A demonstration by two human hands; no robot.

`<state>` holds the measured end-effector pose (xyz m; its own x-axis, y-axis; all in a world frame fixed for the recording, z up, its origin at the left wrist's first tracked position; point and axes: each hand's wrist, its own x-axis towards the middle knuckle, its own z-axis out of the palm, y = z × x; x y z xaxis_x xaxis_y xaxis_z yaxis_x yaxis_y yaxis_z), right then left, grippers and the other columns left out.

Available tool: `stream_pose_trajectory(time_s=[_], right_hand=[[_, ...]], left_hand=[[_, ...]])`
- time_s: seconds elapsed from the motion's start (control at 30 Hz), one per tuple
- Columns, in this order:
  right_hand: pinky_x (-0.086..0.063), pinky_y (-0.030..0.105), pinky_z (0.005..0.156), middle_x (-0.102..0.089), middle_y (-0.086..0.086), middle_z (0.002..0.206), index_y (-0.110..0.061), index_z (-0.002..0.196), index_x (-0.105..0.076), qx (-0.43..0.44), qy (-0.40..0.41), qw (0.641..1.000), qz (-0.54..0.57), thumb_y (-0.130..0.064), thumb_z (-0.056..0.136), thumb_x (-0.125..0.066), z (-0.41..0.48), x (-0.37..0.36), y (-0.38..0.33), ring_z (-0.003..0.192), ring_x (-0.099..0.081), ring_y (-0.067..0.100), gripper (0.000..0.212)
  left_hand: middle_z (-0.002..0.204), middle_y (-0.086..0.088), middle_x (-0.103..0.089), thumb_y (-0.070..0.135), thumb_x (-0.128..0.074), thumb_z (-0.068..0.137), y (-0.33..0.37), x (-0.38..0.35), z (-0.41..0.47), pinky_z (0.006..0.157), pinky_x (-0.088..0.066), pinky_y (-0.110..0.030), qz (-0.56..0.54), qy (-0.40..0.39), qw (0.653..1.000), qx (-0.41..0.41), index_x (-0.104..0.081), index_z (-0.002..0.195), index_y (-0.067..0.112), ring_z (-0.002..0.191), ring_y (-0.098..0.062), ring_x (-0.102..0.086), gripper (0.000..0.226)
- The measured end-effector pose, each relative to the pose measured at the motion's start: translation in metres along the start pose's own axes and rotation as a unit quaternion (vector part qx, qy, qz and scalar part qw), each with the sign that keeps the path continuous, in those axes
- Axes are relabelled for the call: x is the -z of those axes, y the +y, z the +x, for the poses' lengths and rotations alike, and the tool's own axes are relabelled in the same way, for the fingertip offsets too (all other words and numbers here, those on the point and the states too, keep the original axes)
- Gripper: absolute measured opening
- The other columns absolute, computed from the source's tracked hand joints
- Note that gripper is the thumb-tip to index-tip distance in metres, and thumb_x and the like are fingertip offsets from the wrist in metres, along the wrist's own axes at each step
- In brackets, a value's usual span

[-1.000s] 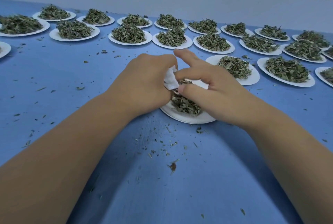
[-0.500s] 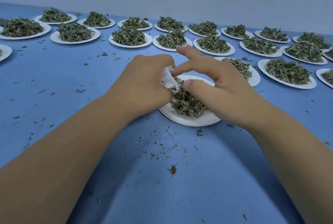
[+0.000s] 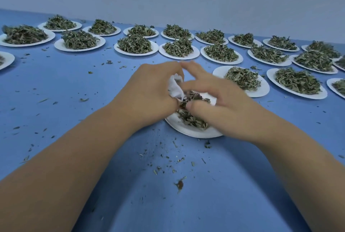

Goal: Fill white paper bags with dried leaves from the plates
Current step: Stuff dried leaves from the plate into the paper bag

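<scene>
Blue, smooth flat table (image 3: 74, 101), speckled with tiny leaf crumbs. Rows of round white plates (image 3: 136, 54) at the far side, each heaped with crinkly leaves. Nearest round white plate (image 3: 192, 132) under both hands. Left hand (image 3: 149, 93) curled tight round a crumpled small white paper bag (image 3: 174, 87), just above that plate. Right hand (image 3: 220, 108) touching the bag's mouth, blurred, fingers pinching a clump of dry, curly green leaves (image 3: 190, 120).
</scene>
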<state>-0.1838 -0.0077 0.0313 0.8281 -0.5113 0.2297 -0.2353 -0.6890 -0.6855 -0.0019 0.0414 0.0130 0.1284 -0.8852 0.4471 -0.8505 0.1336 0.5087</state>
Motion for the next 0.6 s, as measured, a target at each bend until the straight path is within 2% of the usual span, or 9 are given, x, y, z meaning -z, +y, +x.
stream_pose_trajectory(time_s=[0.07, 0.13, 0.2, 0.27, 0.33, 0.4, 0.5, 0.57, 0.6], right_hand=[[-0.027, 0.020, 0.115, -0.050, -0.029, 0.147, -0.043, 0.103, -0.073, -0.007, 0.105, 0.994, 0.018, -0.026, 0.083, -0.057, -0.001, 0.007, 0.003, 0.140, -0.033, -0.015, 0.030], [-0.040, 0.018, 0.107, -0.063, -0.031, 0.127, -0.045, 0.102, -0.071, -0.015, 0.160, 0.986, -0.036, -0.039, 0.084, -0.059, -0.002, 0.010, 0.010, 0.124, -0.057, -0.003, 0.021], [-0.044, 0.018, 0.097, -0.064, -0.031, 0.117, -0.047, 0.114, -0.063, -0.027, 0.123, 0.984, -0.123, -0.056, 0.084, -0.059, -0.001, 0.008, 0.014, 0.110, -0.063, 0.007, 0.032], [-0.041, 0.023, 0.102, -0.054, -0.029, 0.128, -0.046, 0.134, -0.051, -0.019, 0.042, 0.978, -0.202, -0.069, 0.085, -0.054, 0.002, 0.001, 0.018, 0.121, -0.049, 0.000, 0.054], [-0.035, 0.031, 0.111, -0.045, -0.021, 0.143, -0.041, 0.145, -0.041, -0.025, -0.020, 0.970, -0.241, -0.075, 0.088, -0.048, 0.005, -0.005, 0.022, 0.134, -0.038, 0.003, 0.067], [-0.034, 0.035, 0.115, -0.042, -0.017, 0.149, -0.038, 0.148, -0.040, -0.046, -0.052, 0.968, -0.239, -0.073, 0.091, -0.047, 0.007, -0.008, 0.027, 0.138, -0.037, 0.008, 0.067], [-0.040, 0.036, 0.110, -0.052, -0.013, 0.142, -0.033, 0.142, -0.050, -0.038, -0.051, 0.970, -0.236, -0.059, 0.096, -0.054, 0.009, -0.009, 0.031, 0.129, -0.046, 0.010, 0.052], [-0.045, 0.037, 0.103, -0.060, -0.012, 0.130, -0.032, 0.132, -0.060, -0.023, -0.020, 0.975, -0.222, -0.044, 0.097, -0.061, 0.011, -0.008, 0.030, 0.120, -0.054, 0.011, 0.038], [-0.046, 0.037, 0.101, -0.063, -0.012, 0.125, -0.032, 0.127, -0.064, -0.017, -0.006, 0.976, -0.219, -0.038, 0.096, -0.064, 0.012, -0.007, 0.031, 0.116, -0.056, 0.012, 0.032]], left_hand=[[0.076, 0.023, -0.062, 0.026, -0.074, 0.077, -0.006, 0.006, 0.003, 0.059, -0.042, -0.008, -0.018, 0.067, 0.997, 0.038, -0.050, 0.077, 0.041, 0.077, 0.013, -0.056, 0.028], [0.077, 0.036, -0.059, 0.033, -0.077, 0.080, -0.010, 0.011, 0.006, 0.060, -0.035, 0.002, -0.043, 0.120, 0.988, 0.082, -0.050, 0.080, 0.039, 0.076, 0.024, -0.051, 0.028], [0.075, 0.042, -0.055, 0.040, -0.077, 0.081, -0.012, 0.010, 0.008, 0.058, -0.033, 0.003, -0.071, 0.155, 0.980, 0.105, -0.050, 0.085, 0.036, 0.072, 0.025, -0.048, 0.027], [0.078, 0.032, -0.058, 0.042, -0.077, 0.081, -0.016, 0.007, 0.008, 0.056, -0.035, 0.002, -0.100, 0.159, 0.975, 0.118, -0.051, 0.090, 0.035, 0.070, 0.023, -0.050, 0.029], [0.086, 0.023, -0.059, 0.045, -0.078, 0.080, -0.022, 0.005, 0.006, 0.052, -0.038, -0.004, -0.118, 0.120, 0.975, 0.145, -0.052, 0.098, 0.037, 0.071, 0.018, -0.053, 0.033], [0.092, 0.017, -0.059, 0.043, -0.079, 0.079, -0.028, 0.005, 0.004, 0.056, -0.042, -0.016, -0.105, 0.044, 0.978, 0.177, -0.053, 0.110, 0.035, 0.074, 0.009, -0.057, 0.041], [0.095, 0.006, -0.064, 0.037, -0.081, 0.077, -0.031, 0.009, 0.004, 0.064, -0.046, -0.028, -0.081, -0.040, 0.977, 0.191, -0.058, 0.111, 0.026, 0.083, -0.007, -0.061, 0.043], [0.097, 0.007, -0.064, 0.039, -0.084, 0.075, -0.029, 0.014, 0.003, 0.069, -0.050, -0.032, -0.066, -0.094, 0.973, 0.199, -0.060, 0.107, 0.028, 0.086, -0.011, -0.062, 0.042], [0.095, 0.007, -0.064, 0.041, -0.084, 0.074, -0.028, 0.016, 0.003, 0.068, -0.049, -0.032, -0.050, -0.117, 0.972, 0.197, -0.061, 0.101, 0.028, 0.084, -0.013, -0.062, 0.038]])
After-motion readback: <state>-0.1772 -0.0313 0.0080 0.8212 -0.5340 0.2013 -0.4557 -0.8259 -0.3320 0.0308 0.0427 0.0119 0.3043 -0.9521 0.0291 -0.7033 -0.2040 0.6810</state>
